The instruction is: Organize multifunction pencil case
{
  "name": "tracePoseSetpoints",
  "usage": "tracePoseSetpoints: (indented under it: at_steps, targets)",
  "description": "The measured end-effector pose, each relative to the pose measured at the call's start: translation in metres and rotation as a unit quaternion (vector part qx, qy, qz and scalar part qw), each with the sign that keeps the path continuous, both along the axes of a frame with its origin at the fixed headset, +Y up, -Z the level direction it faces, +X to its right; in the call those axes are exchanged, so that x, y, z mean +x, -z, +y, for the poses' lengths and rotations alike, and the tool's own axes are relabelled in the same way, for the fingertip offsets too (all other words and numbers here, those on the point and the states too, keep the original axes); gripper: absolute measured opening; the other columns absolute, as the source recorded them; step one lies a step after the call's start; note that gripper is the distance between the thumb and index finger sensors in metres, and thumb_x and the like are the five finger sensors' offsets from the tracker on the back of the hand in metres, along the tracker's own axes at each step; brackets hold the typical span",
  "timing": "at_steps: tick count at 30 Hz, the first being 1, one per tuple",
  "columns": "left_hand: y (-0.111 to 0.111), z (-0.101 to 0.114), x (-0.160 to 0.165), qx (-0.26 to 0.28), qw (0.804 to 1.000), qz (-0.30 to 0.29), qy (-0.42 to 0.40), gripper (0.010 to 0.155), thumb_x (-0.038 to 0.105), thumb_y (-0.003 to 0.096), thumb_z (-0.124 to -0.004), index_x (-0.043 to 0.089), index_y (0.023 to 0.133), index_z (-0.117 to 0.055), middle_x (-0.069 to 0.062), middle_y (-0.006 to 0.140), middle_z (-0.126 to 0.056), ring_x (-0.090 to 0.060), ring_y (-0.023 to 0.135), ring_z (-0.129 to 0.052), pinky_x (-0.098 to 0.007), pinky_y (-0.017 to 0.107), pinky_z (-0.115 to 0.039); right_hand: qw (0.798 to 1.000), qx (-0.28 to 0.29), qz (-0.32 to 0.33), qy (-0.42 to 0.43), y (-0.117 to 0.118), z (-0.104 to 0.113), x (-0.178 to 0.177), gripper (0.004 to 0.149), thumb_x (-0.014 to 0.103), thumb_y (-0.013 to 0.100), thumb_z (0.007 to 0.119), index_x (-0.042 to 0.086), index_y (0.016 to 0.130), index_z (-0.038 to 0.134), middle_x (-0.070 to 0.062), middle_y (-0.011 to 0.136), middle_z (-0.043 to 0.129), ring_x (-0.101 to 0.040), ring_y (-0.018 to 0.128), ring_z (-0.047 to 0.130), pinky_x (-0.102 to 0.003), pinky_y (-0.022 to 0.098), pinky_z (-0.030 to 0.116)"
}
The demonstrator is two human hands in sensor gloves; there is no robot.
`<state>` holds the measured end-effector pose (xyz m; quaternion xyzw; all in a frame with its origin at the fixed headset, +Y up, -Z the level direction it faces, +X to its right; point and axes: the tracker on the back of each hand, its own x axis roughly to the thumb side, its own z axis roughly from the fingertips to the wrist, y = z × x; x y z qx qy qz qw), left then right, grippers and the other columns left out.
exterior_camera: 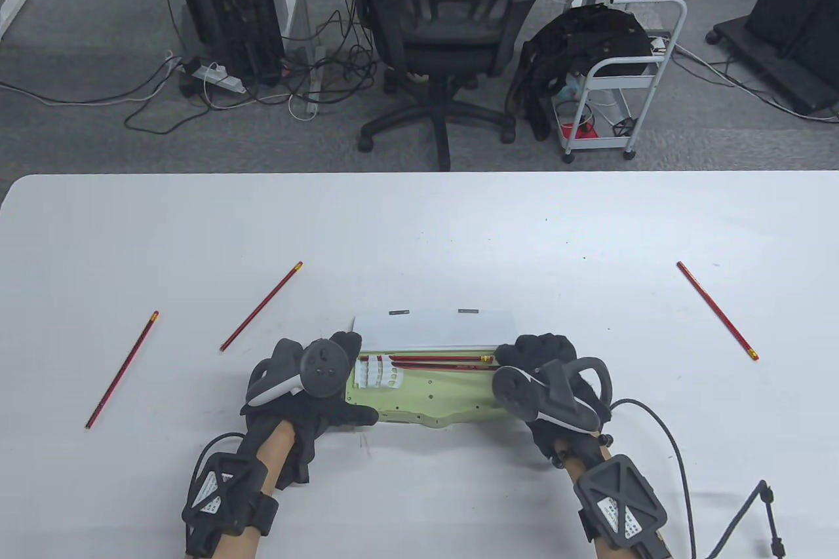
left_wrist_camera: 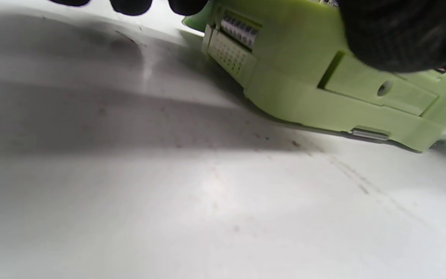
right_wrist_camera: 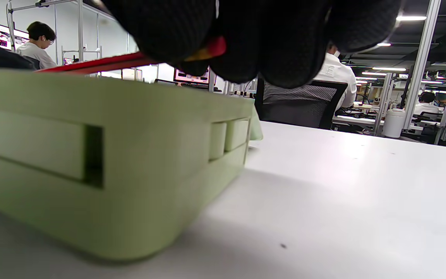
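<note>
The green pencil case (exterior_camera: 426, 398) lies open at the table's near middle, its white lid (exterior_camera: 432, 326) folded back. Two red pencils (exterior_camera: 439, 361) lie along its back row beside white holder slots (exterior_camera: 380, 374). My left hand (exterior_camera: 328, 382) holds the case's left end, thumb (left_wrist_camera: 401, 35) on the front edge and fingertips (left_wrist_camera: 130, 4) by the far left corner. My right hand (exterior_camera: 537, 362) is at the case's right end (right_wrist_camera: 91, 155) and pinches the eraser end of a red pencil (right_wrist_camera: 130, 60) lying over the case.
Three loose red pencils lie on the white table: one at the far left (exterior_camera: 122, 370), one left of the case (exterior_camera: 261, 307), one at the right (exterior_camera: 716, 310). A glove cable (exterior_camera: 682, 474) trails at the near right. An office chair (exterior_camera: 446, 28) stands beyond the far edge.
</note>
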<state>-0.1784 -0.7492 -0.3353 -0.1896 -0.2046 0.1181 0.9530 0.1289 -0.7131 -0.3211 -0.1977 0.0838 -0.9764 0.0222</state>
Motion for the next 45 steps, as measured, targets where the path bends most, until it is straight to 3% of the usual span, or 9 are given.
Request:
tracePoseSetpoints:
  at_steps: [12, 19, 33, 45]
  targets:
    - [0.0, 0.0, 0.0, 0.0, 1.0, 0.0, 0.0, 0.117, 0.069, 0.0352, -0.076, 0.009, 0.117, -0.018, -0.024, 0.126, -0.031, -0.06, 0.111, -0.041, -0.08, 0.067, -0.046, 0.999, 0.018, 0.008, -0.028, 0.002, -0.005, -0.01, 0.039, 0.027, 0.047, 0.078, 0.021, 0.085, 0.08, -0.015, 0.085, 0.082, -0.041, 0.076, 0.086, -0.065, 0.065, 0.069]
    - [0.0, 0.0, 0.0, 0.001, 1.0, 0.0, 0.003, 0.116, 0.068, 0.0354, -0.076, 0.009, 0.117, -0.018, -0.024, 0.126, -0.031, -0.06, 0.111, -0.041, -0.08, 0.067, -0.046, 1.0, 0.017, 0.001, -0.01, 0.003, -0.002, -0.004, 0.045, 0.03, 0.047, 0.077, 0.017, 0.09, 0.076, -0.016, 0.086, 0.081, -0.042, 0.077, 0.086, -0.065, 0.065, 0.069]
    - [0.0, 0.0, 0.001, 0.001, 1.0, 0.001, 0.005, 0.116, 0.068, 0.0353, -0.076, 0.009, 0.117, -0.018, -0.024, 0.126, -0.031, -0.06, 0.111, -0.041, -0.08, 0.068, -0.046, 0.987, -0.026, -0.109, 0.119, 0.021, 0.001, 0.04, 0.05, 0.035, 0.051, 0.071, 0.011, 0.095, 0.074, -0.02, 0.089, 0.082, -0.047, 0.079, 0.086, -0.065, 0.063, 0.07]
    - [0.0, 0.001, 0.001, 0.0, 1.0, 0.001, 0.007, 0.116, 0.068, 0.0353, -0.076, 0.009, 0.117, -0.018, -0.024, 0.126, -0.031, -0.06, 0.111, -0.041, -0.08, 0.068, -0.046, 0.987, -0.038, -0.137, 0.07, 0.024, -0.007, 0.027, 0.061, 0.038, 0.05, 0.074, 0.006, 0.101, 0.066, -0.026, 0.097, 0.073, -0.053, 0.085, 0.079, -0.067, 0.065, 0.066]
